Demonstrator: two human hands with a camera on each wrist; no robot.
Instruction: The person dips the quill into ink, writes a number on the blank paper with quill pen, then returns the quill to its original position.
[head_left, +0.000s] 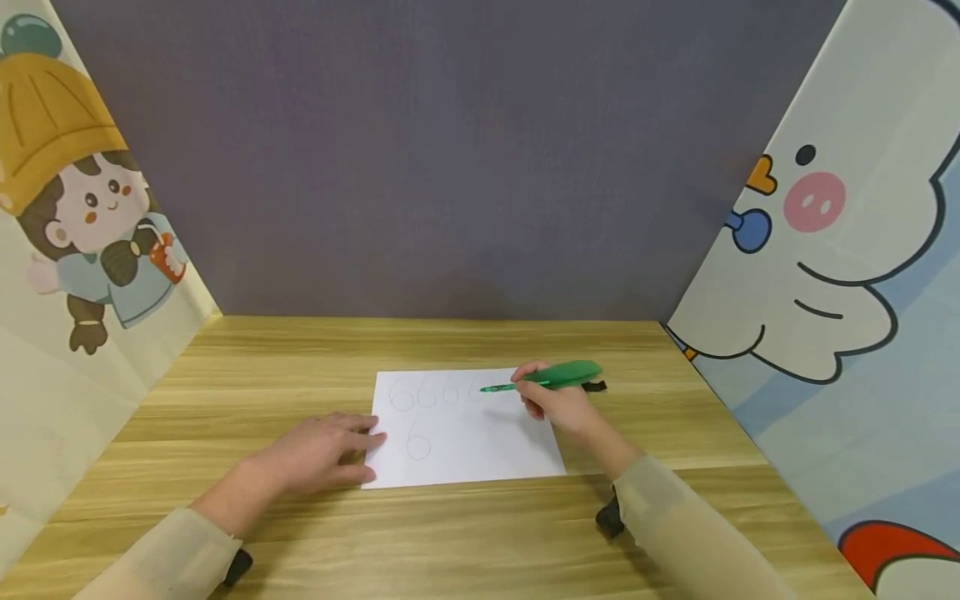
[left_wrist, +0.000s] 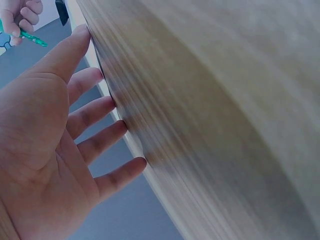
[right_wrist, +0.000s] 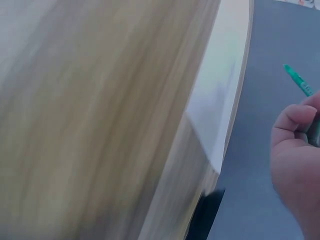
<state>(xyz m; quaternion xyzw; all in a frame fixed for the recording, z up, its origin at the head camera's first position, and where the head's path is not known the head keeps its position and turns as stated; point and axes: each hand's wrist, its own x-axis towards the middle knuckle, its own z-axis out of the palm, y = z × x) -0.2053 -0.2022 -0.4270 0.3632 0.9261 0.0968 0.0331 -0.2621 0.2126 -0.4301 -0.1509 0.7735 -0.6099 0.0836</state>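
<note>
A white sheet of paper (head_left: 465, 454) lies on the wooden table, with several faint, thin figures like 6 in a top row and one larger one below. The right hand (head_left: 558, 404) pinches a green pen with a feather-shaped top (head_left: 573, 372) over the sheet's upper right. In the right wrist view the pen's tip (right_wrist: 287, 69) shows against the grey wall, apart from the paper. At the sheet's left edge the left hand (head_left: 318, 450) rests with its fingers spread, fingertips touching the paper. The left wrist view shows this hand's palm (left_wrist: 37, 135) holding nothing.
A small black object (head_left: 596, 387) lies on the table just beyond the right hand. The wooden table (head_left: 300, 350) ends at a grey back wall (head_left: 450, 167). Cartoon-printed panels (head_left: 45, 375) stand at both sides.
</note>
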